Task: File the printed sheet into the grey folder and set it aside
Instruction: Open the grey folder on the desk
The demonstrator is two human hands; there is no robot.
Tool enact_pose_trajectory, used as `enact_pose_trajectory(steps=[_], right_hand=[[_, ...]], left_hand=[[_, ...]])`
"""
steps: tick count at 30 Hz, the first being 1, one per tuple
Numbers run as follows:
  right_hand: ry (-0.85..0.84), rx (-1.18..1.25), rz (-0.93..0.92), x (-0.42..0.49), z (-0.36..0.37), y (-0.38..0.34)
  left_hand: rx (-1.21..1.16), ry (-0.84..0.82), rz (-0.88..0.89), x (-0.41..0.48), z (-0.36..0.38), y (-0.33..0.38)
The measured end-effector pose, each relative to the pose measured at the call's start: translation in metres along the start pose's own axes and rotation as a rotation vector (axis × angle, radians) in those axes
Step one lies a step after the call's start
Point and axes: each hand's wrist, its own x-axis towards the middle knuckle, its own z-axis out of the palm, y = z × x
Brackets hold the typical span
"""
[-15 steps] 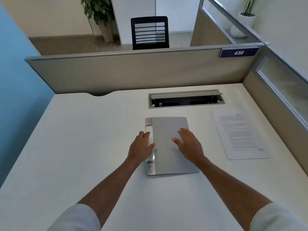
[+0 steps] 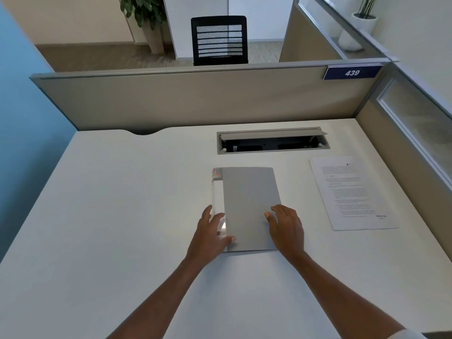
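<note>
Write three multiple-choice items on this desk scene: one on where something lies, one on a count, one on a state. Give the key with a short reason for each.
1. Where does the printed sheet lie relative to the grey folder?
A. on its right, apart from it
B. inside it
C. on its left

2. How many hands touch the folder?
A. none
B. one
C. two

3. What state is the folder in?
A. open flat
B. closed, flat on the desk
C. lifted off the desk

Key:
1 A, the sheet lies alone on bare desk on the folder's right.
2 C, the left hand lies at the spine side and the right hand on the cover's right part.
3 B, the cover lies shut and flat.
</note>
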Motion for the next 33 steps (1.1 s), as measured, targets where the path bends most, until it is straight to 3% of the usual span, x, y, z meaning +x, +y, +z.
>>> enact_pose_trajectory(steps=[23, 28, 33], right_hand=[[-0.077, 0.010, 0.056, -0.018, 0.003, 0.009], [-0.060, 0.144, 0.233, -0.020, -0.006, 0.010], [-0.028, 0.485, 0.459, -0.015, -0.017, 0.009]], left_hand=[[0.116, -0.076, 0.108, -0.029, 0.035, -0.022], [0.084, -0.084, 0.120, -0.031, 0.036, -0.026], [0.055, -0.085, 0.125, -0.030, 0.039, -0.029]])
